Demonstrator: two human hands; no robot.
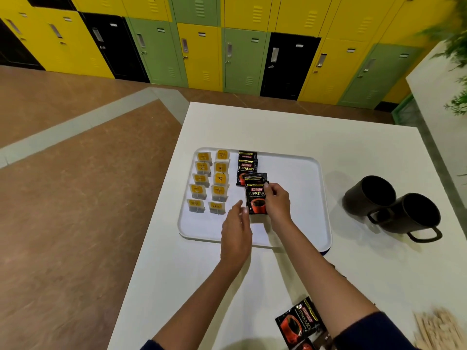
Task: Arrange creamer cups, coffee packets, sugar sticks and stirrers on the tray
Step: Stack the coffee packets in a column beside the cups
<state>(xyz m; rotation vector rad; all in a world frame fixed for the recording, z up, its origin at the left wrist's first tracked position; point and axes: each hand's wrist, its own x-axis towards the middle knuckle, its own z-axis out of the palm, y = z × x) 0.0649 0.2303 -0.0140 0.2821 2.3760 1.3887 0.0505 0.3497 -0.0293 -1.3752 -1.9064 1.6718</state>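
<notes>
On the right hand [276, 200], the fingers [270, 190] pinch the upper right edge of a coffee packet [255, 199]. It is held at the middle of the tray [322, 198], overlapping the laid packets [247, 168] toward the far rim. The left hand [236, 228] hovers just beside it, fingers straight, holding nothing. We judge the glossy packet could slide crooked on release, or knock the tea bags [209, 183] at the tray's left. The tray rests on a white bench [278, 127]. Mugs [394, 205] stand right of the tray, with spare packets [299, 322] and stirrers [437, 329] nearer us. Coloured lockers [202, 46] stand beyond.
</notes>
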